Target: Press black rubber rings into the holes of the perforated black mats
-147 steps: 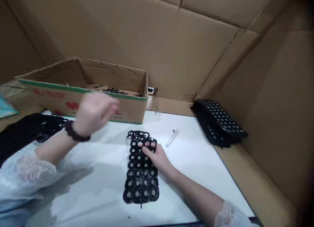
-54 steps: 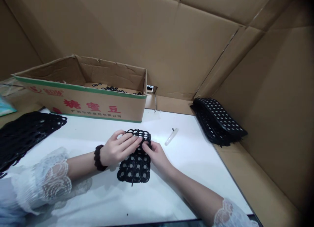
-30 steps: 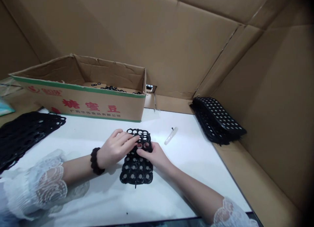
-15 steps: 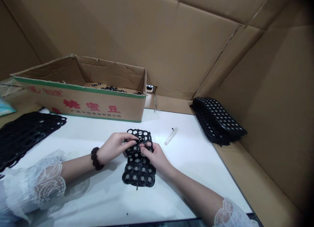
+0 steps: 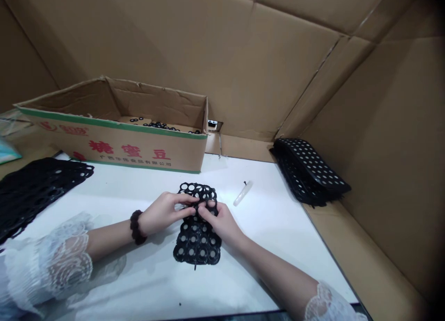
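Observation:
A black perforated rubber sheet (image 5: 198, 241), patterned with rows of round holes, lies on the white tabletop between my hands. Its far end shows open rings, while pale discs or backing fill the holes of the near part. My left hand (image 5: 167, 212) comes in from the left with thumb and fingers closed on the sheet's middle. From the right, my right hand (image 5: 221, 223) pinches the same sheet, thumb on top. The fingertips nearly meet, and they hide what lies between them.
A cardboard box (image 5: 149, 147) holding small black rings (image 5: 160, 125) stands behind at left. Black holed sheets (image 5: 38, 186) lie at far left. A folded stack of holed black sheets (image 5: 309, 168) leans at right. A small translucent tube (image 5: 243, 193) lies beyond my right hand.
My left fingers have shifted slightly down and inward on the sheet. The sheet's far end has flexed a little; my right hand has hardly moved.

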Tool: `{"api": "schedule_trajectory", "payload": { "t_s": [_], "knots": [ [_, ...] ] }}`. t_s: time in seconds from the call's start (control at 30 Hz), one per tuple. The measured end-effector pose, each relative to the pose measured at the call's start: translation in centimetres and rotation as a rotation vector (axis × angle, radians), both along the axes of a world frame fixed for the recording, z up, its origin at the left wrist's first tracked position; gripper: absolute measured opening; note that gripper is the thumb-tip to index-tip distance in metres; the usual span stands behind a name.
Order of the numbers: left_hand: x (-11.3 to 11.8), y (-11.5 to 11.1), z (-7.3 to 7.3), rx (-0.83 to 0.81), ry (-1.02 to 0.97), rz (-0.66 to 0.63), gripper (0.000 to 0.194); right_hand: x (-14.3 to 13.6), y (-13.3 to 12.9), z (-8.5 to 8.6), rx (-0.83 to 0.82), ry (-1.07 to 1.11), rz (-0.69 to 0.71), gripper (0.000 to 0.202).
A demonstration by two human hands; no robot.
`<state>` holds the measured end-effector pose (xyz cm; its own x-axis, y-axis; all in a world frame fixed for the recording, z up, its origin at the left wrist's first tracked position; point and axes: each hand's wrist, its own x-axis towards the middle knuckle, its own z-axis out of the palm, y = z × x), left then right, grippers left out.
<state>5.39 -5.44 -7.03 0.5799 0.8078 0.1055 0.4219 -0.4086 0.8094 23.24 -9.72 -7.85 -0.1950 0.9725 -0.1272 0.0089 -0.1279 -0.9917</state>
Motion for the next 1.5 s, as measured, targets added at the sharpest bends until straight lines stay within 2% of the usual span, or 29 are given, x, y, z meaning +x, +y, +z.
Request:
{"api": "schedule_trajectory", "payload": {
  "t_s": [0.2, 0.3, 0.4, 0.5, 0.57, 0.63, 0.73, 0.8, 0.83, 0.9, 0.97, 1.0, 1.07, 1.17, 1.37, 1.43, 1.5],
  "knots": [
    [0.5, -0.1, -0.4, -0.31, -0.138, 0.018, 0.029, -0.2, -0.1, 0.5, 0.039, -0.052, 0.034, 0.016],
    [0.5, 0.1, -0.9, -0.405, -0.201, 0.021, 0.028, -0.2, 0.0, 0.5, 0.037, -0.067, 0.032, 0.015],
    [0.3, 0.3, -1.2, -0.5, -0.251, -0.038, 0.032, 0.0, 0.0, 0.6, 0.018, -0.066, 0.029, 0.015],
    [0.2, 0.5, -0.9, -0.517, -0.276, -0.07, 0.033, 0.1, -0.2, 0.7, 0.005, -0.012, 0.079, 0.017],
    [0.2, 0.8, -0.6, -0.46, -0.295, -0.054, 0.031, 0.1, -0.2, 0.6, 0.011, 0.019, 0.101, 0.019],
    [0.0, 1.3, -0.1, -0.38, -0.33, 0.02, 0.031, 0.2, -0.1, 0.4, 0.014, 0.025, 0.069, 0.019],
    [-0.6, 2.0, 0.4, -0.152, -0.378, 0.307, 0.034, 0.3, 0.0, 0.1, -0.015, 0.032, -0.012, 0.015],
    [-1.0, 2.0, 0.4, 0.13, -0.291, 0.47, 0.033, 0.3, 0.0, 0.1, -0.043, 0.051, -0.028, 0.016],
    [-1.2, 1.8, 0.3, 0.288, -0.201, 0.474, 0.03, 0.3, 0.0, 0.1, -0.048, 0.064, -0.022, 0.018],
    [-1.2, 1.1, -0.3, 0.546, -0.006, 0.324, 0.026, 0.2, 0.1, 0.2, -0.045, 0.092, 0.0, 0.021],
    [-1.0, 0.4, -0.9, 0.668, 0.123, 0.139, 0.027, 0.1, 0.1, 0.3, -0.043, 0.117, 0.002, 0.023],
    [-0.8, 0.1, -1.1, 0.675, 0.155, 0.079, 0.028, 0.1, 0.1, 0.3, -0.05, 0.126, -0.003, 0.023],
    [-0.6, -0.3, -1.1, 0.602, 0.17, 0.017, 0.03, 0.1, 0.1, 0.1, -0.069, 0.142, -0.026, 0.022],
    [-0.4, -0.6, -0.7, 0.405, 0.129, -0.034, 0.033, 0.1, 0.0, -0.2, -0.079, 0.177, -0.049, 0.021],
    [0.0, 0.2, -0.6, -0.088, -0.086, 0.026, 0.031, 0.0, 0.0, -0.5, -0.041, 0.136, 0.0, 0.022],
    [-0.3, 0.8, 0.0, -0.114, -0.155, 0.125, 0.031, -0.1, 0.0, -0.6, -0.03, 0.105, -0.009, 0.024],
    [-1.4, 1.8, 1.5, 0.07, -0.215, 0.343, 0.031, 0.0, -0.1, -0.6, -0.034, 0.078, -0.026, 0.025]
  ]
}}
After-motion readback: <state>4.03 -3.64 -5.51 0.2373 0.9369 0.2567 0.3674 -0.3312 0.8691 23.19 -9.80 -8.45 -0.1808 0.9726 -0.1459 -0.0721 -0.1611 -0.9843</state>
